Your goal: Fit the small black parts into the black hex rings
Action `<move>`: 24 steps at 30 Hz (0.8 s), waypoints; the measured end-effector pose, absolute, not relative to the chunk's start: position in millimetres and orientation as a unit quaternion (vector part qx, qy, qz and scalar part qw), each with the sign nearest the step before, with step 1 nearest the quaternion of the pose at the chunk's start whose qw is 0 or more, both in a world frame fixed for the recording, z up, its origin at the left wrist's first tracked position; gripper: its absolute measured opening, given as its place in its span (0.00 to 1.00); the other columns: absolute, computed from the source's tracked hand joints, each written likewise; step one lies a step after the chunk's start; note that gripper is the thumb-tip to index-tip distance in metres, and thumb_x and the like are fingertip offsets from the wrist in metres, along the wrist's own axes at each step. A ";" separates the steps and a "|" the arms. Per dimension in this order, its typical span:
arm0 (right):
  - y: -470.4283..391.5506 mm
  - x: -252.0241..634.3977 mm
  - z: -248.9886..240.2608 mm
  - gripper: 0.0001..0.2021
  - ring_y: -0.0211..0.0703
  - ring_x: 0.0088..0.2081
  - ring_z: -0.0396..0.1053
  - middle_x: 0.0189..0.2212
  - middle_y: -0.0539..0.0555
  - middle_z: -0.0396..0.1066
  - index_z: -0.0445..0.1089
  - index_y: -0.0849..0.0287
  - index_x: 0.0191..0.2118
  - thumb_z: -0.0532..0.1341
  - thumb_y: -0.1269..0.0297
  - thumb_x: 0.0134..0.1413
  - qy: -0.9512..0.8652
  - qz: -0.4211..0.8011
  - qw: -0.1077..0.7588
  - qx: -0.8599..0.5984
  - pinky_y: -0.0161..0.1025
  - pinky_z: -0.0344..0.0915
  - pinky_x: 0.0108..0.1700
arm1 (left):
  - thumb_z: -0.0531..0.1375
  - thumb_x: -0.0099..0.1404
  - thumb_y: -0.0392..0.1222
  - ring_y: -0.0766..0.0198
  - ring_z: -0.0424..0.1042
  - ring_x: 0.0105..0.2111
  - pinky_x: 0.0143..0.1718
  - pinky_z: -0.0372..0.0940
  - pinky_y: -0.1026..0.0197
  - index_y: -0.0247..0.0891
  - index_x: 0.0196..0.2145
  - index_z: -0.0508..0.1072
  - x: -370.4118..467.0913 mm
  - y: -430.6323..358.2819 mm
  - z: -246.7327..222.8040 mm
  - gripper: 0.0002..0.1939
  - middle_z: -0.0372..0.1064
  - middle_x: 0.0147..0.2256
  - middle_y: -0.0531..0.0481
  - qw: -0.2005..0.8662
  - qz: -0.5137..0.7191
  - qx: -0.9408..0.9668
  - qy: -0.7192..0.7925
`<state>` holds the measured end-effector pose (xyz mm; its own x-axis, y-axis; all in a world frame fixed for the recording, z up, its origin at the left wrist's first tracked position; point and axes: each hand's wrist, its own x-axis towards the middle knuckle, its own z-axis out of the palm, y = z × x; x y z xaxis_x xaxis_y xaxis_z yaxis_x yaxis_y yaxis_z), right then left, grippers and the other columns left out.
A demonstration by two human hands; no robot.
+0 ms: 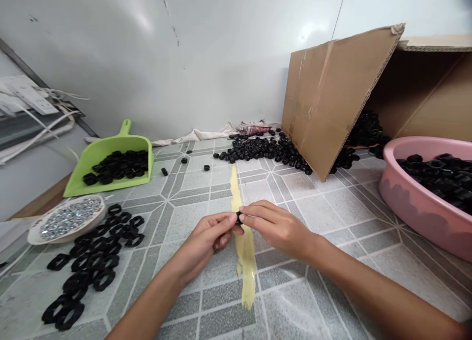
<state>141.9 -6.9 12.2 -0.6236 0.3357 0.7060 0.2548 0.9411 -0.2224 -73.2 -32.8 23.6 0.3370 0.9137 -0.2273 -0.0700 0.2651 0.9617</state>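
A small black ring-shaped part [239,218] is pinched between my two hands, above a strip of yellow tape [246,261] on the patterned tabletop. My left hand [217,231] grips it from the left, thumb on top and the other fingers curled. From the right, the fingertips of my right hand [278,226] press on the same part. Much of it is hidden by the fingers. Loose black rings [96,261] lie in a group to the left of my left arm, beside a white bowl [55,240] of small shiny metal pieces [72,219].
A green dustpan [79,175] at the back left holds black parts. More form a pile [258,148] by the wall, next to a tilted cardboard box [324,99]. A pink basin [409,202] of black parts stands at right. Power strips and cables [37,101] sit far left.
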 end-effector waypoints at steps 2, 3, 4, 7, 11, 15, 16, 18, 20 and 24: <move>-7.4 142.3 12.9 0.17 0.51 0.56 0.67 0.52 0.63 0.72 0.68 0.62 0.56 0.54 0.77 0.66 -0.903 0.036 0.402 -0.148 0.52 0.72 0.54 | 0.62 0.66 0.53 0.70 0.49 0.23 0.25 0.43 0.63 0.35 0.28 0.78 -72.5 -34.1 22.7 0.18 0.63 0.26 0.52 0.684 0.377 0.450 0.432; -7.8 141.4 12.7 0.17 0.51 0.56 0.67 0.52 0.62 0.72 0.68 0.61 0.57 0.54 0.77 0.66 -0.901 0.043 0.405 -0.149 0.52 0.72 0.54 | 0.62 0.65 0.53 0.71 0.50 0.23 0.25 0.44 0.64 0.35 0.29 0.78 -72.1 -34.2 22.1 0.18 0.64 0.27 0.51 0.694 0.380 0.436 0.430; -8.2 140.0 12.2 0.17 0.50 0.55 0.67 0.52 0.61 0.72 0.68 0.60 0.57 0.54 0.77 0.66 -0.895 0.059 0.412 -0.157 0.51 0.72 0.53 | 0.63 0.65 0.53 0.71 0.50 0.23 0.25 0.44 0.64 0.35 0.29 0.78 -71.6 -34.1 21.6 0.17 0.64 0.28 0.51 0.701 0.381 0.424 0.428; -10.0 134.7 10.7 0.14 0.45 0.50 0.70 0.47 0.57 0.74 0.69 0.55 0.53 0.55 0.74 0.67 -0.858 0.141 0.451 -0.202 0.48 0.72 0.51 | 0.64 0.64 0.53 0.71 0.49 0.23 0.25 0.45 0.64 0.34 0.29 0.77 -70.6 -32.8 21.0 0.18 0.62 0.25 0.52 0.709 0.380 0.416 0.425; -12.9 132.2 14.6 0.06 0.42 0.42 0.72 0.39 0.54 0.74 0.71 0.56 0.46 0.59 0.67 0.66 -0.816 0.242 0.447 -0.277 0.41 0.70 0.44 | 0.66 0.62 0.52 0.71 0.50 0.23 0.25 0.45 0.65 0.35 0.33 0.78 -69.9 -32.9 21.7 0.15 0.61 0.23 0.54 0.670 0.385 0.466 0.432; -16.6 131.9 17.7 0.15 0.39 0.30 0.68 0.28 0.50 0.71 0.69 0.58 0.31 0.58 0.55 0.67 -0.794 0.291 0.379 -0.376 0.37 0.61 0.34 | 0.69 0.58 0.49 0.70 0.56 0.25 0.27 0.50 0.66 0.39 0.43 0.78 -67.4 -35.8 20.9 0.17 0.69 0.29 0.53 0.635 0.389 0.489 0.454; -17.1 131.4 16.9 0.19 0.38 0.28 0.67 0.25 0.49 0.69 0.68 0.58 0.28 0.55 0.53 0.68 -0.783 0.314 0.366 -0.392 0.36 0.59 0.32 | 0.70 0.58 0.49 0.70 0.58 0.26 0.28 0.52 0.66 0.39 0.44 0.78 -66.4 -36.4 20.8 0.19 0.70 0.30 0.53 0.632 0.384 0.494 0.457; -16.6 130.5 14.3 0.25 0.37 0.25 0.65 0.21 0.48 0.66 0.67 0.59 0.25 0.50 0.50 0.70 -0.747 0.380 0.353 -0.415 0.36 0.58 0.30 | 0.70 0.57 0.49 0.70 0.59 0.26 0.28 0.53 0.66 0.38 0.45 0.77 -64.7 -36.6 20.9 0.21 0.71 0.32 0.52 0.625 0.378 0.499 0.467; -13.0 130.6 12.5 0.28 0.36 0.22 0.62 0.18 0.47 0.62 0.68 0.59 0.25 0.47 0.46 0.70 -0.694 0.450 0.353 -0.437 0.36 0.57 0.28 | 0.69 0.58 0.51 0.71 0.58 0.25 0.27 0.52 0.66 0.37 0.46 0.76 -63.8 -35.7 21.4 0.22 0.71 0.31 0.52 0.611 0.384 0.496 0.483; -2.5 132.8 15.1 0.15 0.39 0.32 0.68 0.30 0.49 0.69 0.69 0.57 0.40 0.59 0.50 0.64 -0.647 0.539 0.366 -0.397 0.35 0.63 0.31 | 0.67 0.61 0.52 0.72 0.55 0.23 0.25 0.50 0.67 0.35 0.44 0.75 -64.3 -32.8 20.5 0.20 0.69 0.29 0.53 0.588 0.405 0.497 0.494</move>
<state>132.8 -2.5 15.1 -0.4179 0.9074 0.0454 0.1186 0.1040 -0.9875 -64.3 -32.8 20.5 0.1846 0.9664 -0.1789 0.0148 0.1793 0.9837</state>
